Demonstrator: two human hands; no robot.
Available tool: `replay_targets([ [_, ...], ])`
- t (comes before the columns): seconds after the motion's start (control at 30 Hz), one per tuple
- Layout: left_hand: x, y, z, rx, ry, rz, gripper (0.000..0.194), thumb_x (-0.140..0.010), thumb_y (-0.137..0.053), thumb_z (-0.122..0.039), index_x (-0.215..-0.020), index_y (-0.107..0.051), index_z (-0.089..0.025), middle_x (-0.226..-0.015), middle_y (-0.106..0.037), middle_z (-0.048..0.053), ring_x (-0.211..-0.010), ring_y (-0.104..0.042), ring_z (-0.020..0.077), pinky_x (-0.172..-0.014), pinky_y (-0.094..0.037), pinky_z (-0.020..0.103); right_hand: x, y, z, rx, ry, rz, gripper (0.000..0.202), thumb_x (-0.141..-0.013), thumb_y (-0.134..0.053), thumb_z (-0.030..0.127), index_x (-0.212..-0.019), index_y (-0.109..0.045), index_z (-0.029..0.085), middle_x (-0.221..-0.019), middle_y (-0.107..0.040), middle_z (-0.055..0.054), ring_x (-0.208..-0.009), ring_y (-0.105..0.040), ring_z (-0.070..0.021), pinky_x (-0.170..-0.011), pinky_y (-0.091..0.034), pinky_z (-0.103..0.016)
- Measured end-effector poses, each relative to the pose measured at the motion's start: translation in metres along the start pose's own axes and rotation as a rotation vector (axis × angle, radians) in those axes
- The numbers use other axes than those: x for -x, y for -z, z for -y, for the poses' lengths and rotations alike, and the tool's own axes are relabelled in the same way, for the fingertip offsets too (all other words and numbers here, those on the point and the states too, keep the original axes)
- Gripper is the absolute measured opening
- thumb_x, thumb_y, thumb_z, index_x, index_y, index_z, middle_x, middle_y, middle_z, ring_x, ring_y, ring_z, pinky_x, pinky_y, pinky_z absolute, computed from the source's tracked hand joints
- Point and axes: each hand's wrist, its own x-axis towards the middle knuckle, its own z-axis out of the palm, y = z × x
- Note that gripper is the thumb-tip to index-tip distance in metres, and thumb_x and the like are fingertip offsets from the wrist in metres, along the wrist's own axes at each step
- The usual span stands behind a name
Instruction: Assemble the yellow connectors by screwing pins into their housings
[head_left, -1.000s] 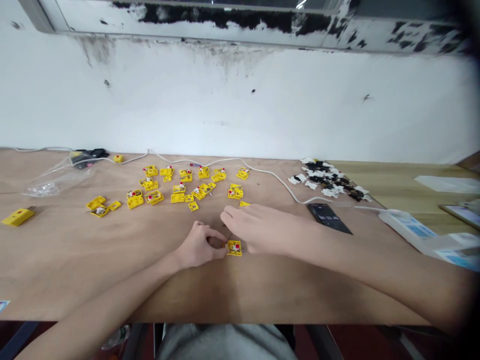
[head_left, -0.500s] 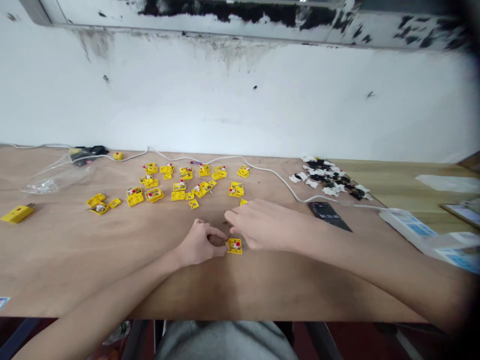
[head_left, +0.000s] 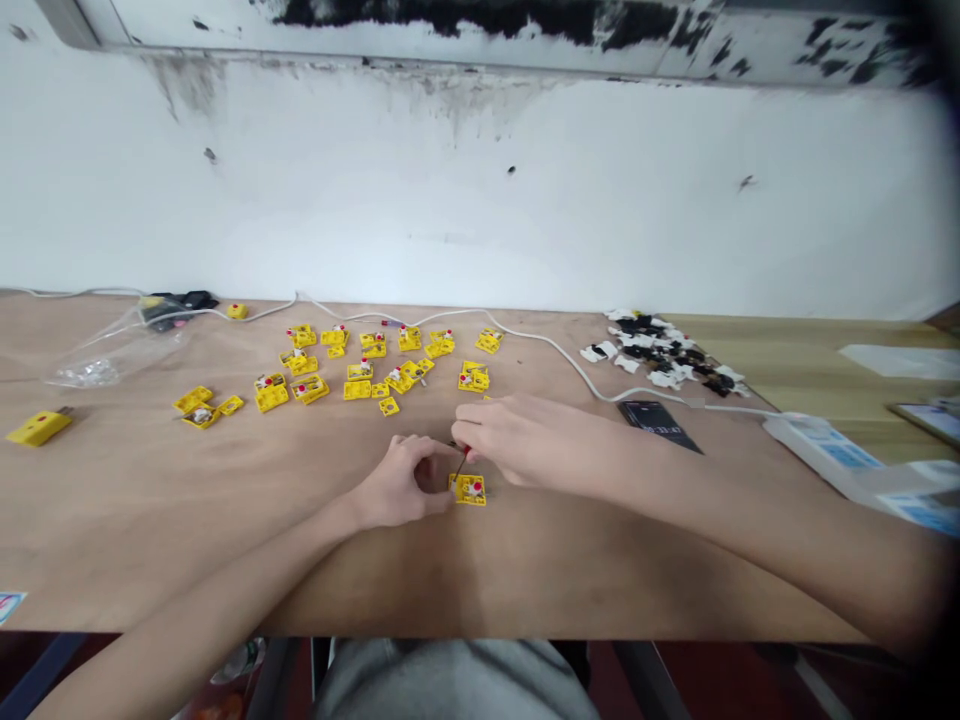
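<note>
A small yellow plastic case lies open on the table in front of me, with a red button and small white and metal parts inside. My left hand grips its left end, thumb against the near edge and index finger curved behind. Above the case, my right hand is closed around a small screwdriver. A bit of red shows at its fingers, and the thin shaft slants down to the case's left end. The rest of the handle is hidden in the hand.
Several open yellow cases with parts lie beyond my hands. A closed yellow case and a plastic bag are at left. Black and white pieces, a phone, a white cable and power strips lie right.
My right hand has shifted slightly, and the screwdriver's shaft and red part now show more clearly. The left fingers have opened a little, uncovering more of the case's left end.
</note>
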Motion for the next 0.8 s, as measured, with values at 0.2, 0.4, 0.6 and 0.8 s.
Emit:
replay_targets([
  [0.2, -0.001, 0.004, 0.003, -0.083, -0.096, 0.071, 0.036, -0.069, -0.086, -0.037, -0.102, -0.074, -0.027, -0.112, -0.065, 0.005, -0.108, -0.052, 0.0252, -0.101, -0.035, 0.041, -0.002, -0.006, 0.000, -0.054, -0.022, 0.000, 0.010, -0.089, -0.060, 0.006, -0.083, -0.061, 0.014, -0.080, -0.064, -0.003, -0.069, -0.058, -0.0161, -0.059, -0.028, -0.029],
  [0.4, -0.002, -0.001, 0.008, -0.097, -0.099, 0.055, 0.037, -0.068, -0.088, -0.041, -0.100, -0.076, -0.028, -0.113, -0.066, 0.005, -0.109, -0.053, 0.0254, -0.101, -0.036, 0.042, -0.010, -0.004, 0.012, -0.043, -0.141, 0.053, 0.009, -0.089, -0.060, 0.011, -0.081, -0.062, 0.014, -0.079, -0.067, -0.006, -0.066, -0.060, -0.0173, -0.056, -0.026, -0.028],
  [0.6, 0.000, -0.002, 0.011, -0.065, -0.145, 0.038, 0.039, -0.069, -0.087, -0.039, -0.104, -0.076, -0.028, -0.123, -0.065, 0.005, -0.118, -0.053, 0.0263, -0.105, -0.036, 0.042, -0.001, 0.002, 0.016, -0.214, -0.249, 0.136, 0.015, -0.088, -0.056, 0.014, -0.102, -0.054, 0.018, -0.076, -0.067, -0.002, -0.051, -0.054, -0.0141, -0.048, -0.022, -0.026],
  [0.8, -0.001, -0.002, 0.012, -0.066, -0.153, 0.029, 0.038, -0.069, -0.087, -0.038, -0.104, -0.076, -0.028, -0.124, -0.065, 0.005, -0.117, -0.053, 0.0269, -0.106, -0.038, 0.044, 0.004, -0.007, 0.007, -0.368, -0.219, 0.053, 0.014, -0.093, -0.055, 0.018, -0.106, -0.053, 0.021, -0.078, -0.066, -0.001, -0.055, -0.056, -0.0141, -0.047, -0.027, -0.025],
])
